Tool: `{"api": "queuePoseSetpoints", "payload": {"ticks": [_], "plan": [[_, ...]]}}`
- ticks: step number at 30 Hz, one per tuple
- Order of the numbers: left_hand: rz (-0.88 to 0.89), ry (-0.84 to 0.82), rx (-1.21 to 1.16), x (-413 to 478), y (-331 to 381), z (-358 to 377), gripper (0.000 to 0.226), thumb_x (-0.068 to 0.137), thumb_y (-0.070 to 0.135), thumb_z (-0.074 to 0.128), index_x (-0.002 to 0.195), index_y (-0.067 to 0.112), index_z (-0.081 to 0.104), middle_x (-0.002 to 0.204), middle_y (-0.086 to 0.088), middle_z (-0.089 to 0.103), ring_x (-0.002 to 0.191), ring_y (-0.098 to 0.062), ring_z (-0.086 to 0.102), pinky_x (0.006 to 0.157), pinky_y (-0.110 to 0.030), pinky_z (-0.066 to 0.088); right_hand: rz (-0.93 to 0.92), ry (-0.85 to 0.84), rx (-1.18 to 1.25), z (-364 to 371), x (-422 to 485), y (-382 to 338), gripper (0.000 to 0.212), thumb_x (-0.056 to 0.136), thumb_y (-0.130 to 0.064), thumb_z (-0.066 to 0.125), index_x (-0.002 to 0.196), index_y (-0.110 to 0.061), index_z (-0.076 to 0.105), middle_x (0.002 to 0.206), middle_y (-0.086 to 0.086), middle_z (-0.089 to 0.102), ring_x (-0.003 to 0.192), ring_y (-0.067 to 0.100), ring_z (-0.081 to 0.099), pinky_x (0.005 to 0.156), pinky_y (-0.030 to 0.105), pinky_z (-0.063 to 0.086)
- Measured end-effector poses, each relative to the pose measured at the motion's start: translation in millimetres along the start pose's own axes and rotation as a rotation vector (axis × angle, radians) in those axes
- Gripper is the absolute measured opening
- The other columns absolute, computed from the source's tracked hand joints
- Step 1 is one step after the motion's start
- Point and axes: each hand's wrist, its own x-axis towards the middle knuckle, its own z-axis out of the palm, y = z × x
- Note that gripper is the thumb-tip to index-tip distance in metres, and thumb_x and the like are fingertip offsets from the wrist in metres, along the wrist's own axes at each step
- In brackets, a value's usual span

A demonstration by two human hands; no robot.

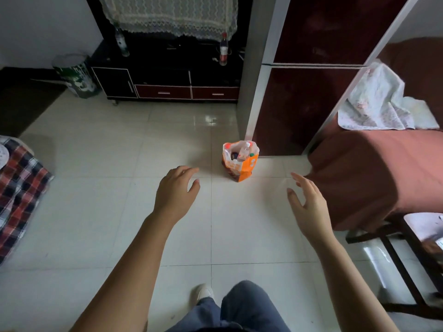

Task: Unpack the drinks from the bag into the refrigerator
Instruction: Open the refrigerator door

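An orange and white bag stands upright on the pale tiled floor, its mouth open. Inside it I see a clear bottle and other bottle caps. Right behind the bag rises a dark red refrigerator with both doors closed. My left hand hovers over the floor to the left of and nearer than the bag, fingers apart and empty. My right hand is held out to the bag's right, also empty with fingers spread. Neither hand touches the bag.
A black TV cabinet with two bottles on it stands at the back. A green bin is at the back left. A chair draped in brown cloth crowds the right. Plaid fabric lies at the left edge.
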Motion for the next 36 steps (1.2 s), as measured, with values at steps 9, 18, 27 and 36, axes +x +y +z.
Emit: {"api": "queuePoseSetpoints", "payload": {"ticks": [9,18,27,36], "plan": [[0.015,-0.015,-0.004,112,-15,11,0.033,0.092,0.019,0.048,0.124,0.016,0.055,0.128,-0.002,0.056,0.121,-0.021,0.046,0.096,-0.033,0.039,0.039,0.028,0.019,29,103,-9,0.039,0.089,-0.011,0.052,0.128,-0.01,0.048,0.128,0.012,0.055,0.118,0.029,0.05,0.099,0.042,0.041],[0.089,-0.022,0.036,279,14,21,0.032,0.092,0.017,0.048,0.122,0.013,0.056,0.125,-0.005,0.058,0.119,-0.023,0.048,0.094,-0.032,0.039,0.055,0.046,0.028,40,271,-2,0.042,0.089,-0.01,0.053,0.13,-0.013,0.047,0.132,0.01,0.053,0.122,0.026,0.048,0.099,0.038,0.04],[0.137,-0.024,0.036,400,31,38,0.031,0.091,0.015,0.05,0.121,0.011,0.058,0.122,-0.007,0.06,0.115,-0.025,0.051,0.093,-0.035,0.042,0.034,-0.004,-0.014,58,399,3,0.042,0.089,-0.008,0.053,0.131,-0.011,0.046,0.131,0.012,0.053,0.118,0.026,0.05,0.087,0.027,0.04],[0.238,-0.125,0.024,522,15,49,0.032,0.091,0.016,0.05,0.122,0.013,0.057,0.123,-0.006,0.059,0.115,-0.025,0.05,0.096,-0.036,0.04,0.11,0.059,-0.021,91,489,-3,0.042,0.087,-0.009,0.054,0.129,-0.012,0.048,0.129,0.012,0.055,0.119,0.028,0.05,0.096,0.045,0.045]]}}
